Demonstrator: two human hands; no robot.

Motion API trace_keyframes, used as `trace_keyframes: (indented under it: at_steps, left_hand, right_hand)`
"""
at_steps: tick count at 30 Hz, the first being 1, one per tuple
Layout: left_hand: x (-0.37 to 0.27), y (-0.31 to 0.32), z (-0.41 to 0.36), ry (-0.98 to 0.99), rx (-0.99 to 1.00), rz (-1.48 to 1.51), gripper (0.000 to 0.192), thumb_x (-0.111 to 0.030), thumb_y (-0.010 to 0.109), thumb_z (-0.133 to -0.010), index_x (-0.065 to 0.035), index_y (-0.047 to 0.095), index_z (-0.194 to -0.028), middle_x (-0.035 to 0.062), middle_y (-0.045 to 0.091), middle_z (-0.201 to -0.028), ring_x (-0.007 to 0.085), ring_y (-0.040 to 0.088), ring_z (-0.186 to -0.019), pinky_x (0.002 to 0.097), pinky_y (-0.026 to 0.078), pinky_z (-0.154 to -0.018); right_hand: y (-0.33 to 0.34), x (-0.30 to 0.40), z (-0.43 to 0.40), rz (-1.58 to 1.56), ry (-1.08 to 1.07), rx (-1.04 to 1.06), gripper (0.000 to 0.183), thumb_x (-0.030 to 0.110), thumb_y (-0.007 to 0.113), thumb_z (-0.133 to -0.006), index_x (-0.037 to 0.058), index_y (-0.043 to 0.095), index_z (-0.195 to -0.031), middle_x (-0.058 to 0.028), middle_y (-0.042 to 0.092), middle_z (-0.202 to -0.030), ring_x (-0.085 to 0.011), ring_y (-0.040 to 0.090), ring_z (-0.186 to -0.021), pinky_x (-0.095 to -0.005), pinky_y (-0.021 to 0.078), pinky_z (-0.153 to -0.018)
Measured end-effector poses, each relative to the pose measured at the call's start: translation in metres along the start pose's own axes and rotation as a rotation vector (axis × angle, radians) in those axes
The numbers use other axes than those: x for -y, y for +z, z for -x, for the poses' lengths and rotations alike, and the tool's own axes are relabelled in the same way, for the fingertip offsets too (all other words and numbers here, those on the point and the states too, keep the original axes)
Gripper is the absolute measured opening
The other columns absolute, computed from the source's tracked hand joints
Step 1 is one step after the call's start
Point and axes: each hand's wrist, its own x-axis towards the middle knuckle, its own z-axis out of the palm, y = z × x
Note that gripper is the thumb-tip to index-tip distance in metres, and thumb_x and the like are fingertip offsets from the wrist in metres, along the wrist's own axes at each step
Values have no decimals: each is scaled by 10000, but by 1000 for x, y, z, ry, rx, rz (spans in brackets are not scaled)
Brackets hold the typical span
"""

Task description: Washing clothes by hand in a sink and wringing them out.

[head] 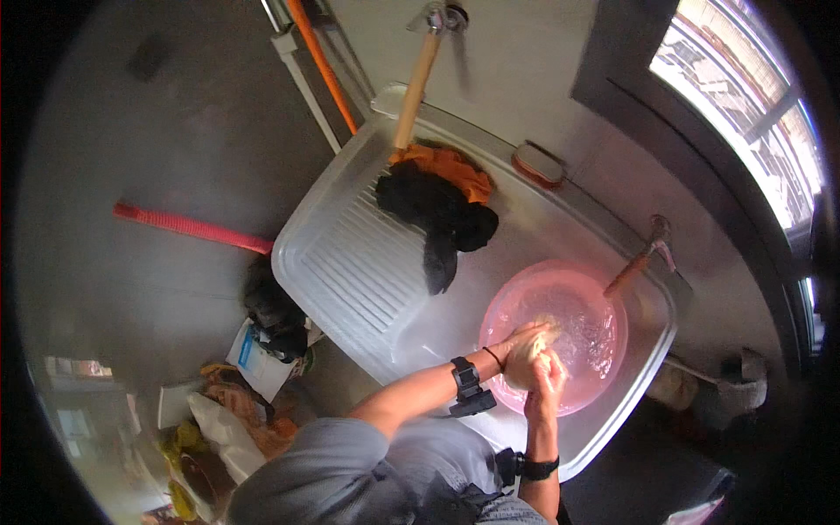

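Note:
Over a pink plastic basin [502, 308] of water, my left hand [518, 341] and my right hand [550, 375] are closed on one pale, wet-looking cloth [520, 369]. It is bunched between them, with part hanging toward the water. The basin stands at the right end of a light-coloured laundry sink [453, 335]. A tap [658, 239] on the wall has a brown tube [627, 275] pointing down into it. The water's surface glints and is rippled.
Black cloth [426, 203] and orange cloth [453, 167] lie by the ribbed washboard [364, 262]. A scrubbing brush [538, 165] rests on the back ledge. Another tap [436, 20] carries a tan tube [418, 92]. A red corrugated hose [193, 226] and bags [226, 436] are at left.

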Motion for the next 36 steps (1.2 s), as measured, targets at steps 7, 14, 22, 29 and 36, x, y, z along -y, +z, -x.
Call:
trace_keyframes:
  at_steps: [7,14,22,29,36]
  left_hand:
    - [-15,15,16,-12,122,718,216,-285,575,-782,-81,517,-826,47,547,-719,259,564,-713,341,473,-682]
    - [-21,-14,29,134,-389,-109,317,-337,440,-906,-72,526,-1059,32,590,-985,134,565,-875,261,458,-714]
    - [-14,-8,23,-388,-298,-212,474,-476,369,-906,-213,346,-1299,26,495,-1212,187,496,-1070,451,387,-841]
    - [2,-39,21,-384,-204,159,511,-429,414,-908,-191,299,-1345,35,429,-1283,199,432,-1160,396,411,-856]
    - [-8,-41,21,-127,-452,-383,505,-382,435,-910,-80,372,-1311,68,450,-1261,191,419,-1147,343,388,-898]
  right_hand:
    - [0,-32,-65,1008,-477,-286,297,226,614,-802,45,540,-578,-173,451,-481,-313,441,-403,-412,328,-420]
    - [-101,-43,-46,1059,106,-645,341,354,566,-798,18,559,-733,-228,552,-711,-422,551,-744,-491,425,-643]
    - [-64,-27,-38,1300,-51,-295,539,258,675,-690,56,483,-1152,-163,506,-973,-348,489,-938,-460,434,-754]
    - [-71,-110,-51,1300,-132,-134,336,191,591,-732,76,583,-1047,-158,587,-952,-310,551,-923,-429,437,-772]
    - [-84,-102,-61,1137,226,-170,296,246,647,-702,89,643,-952,-148,644,-922,-242,611,-815,-346,473,-709]
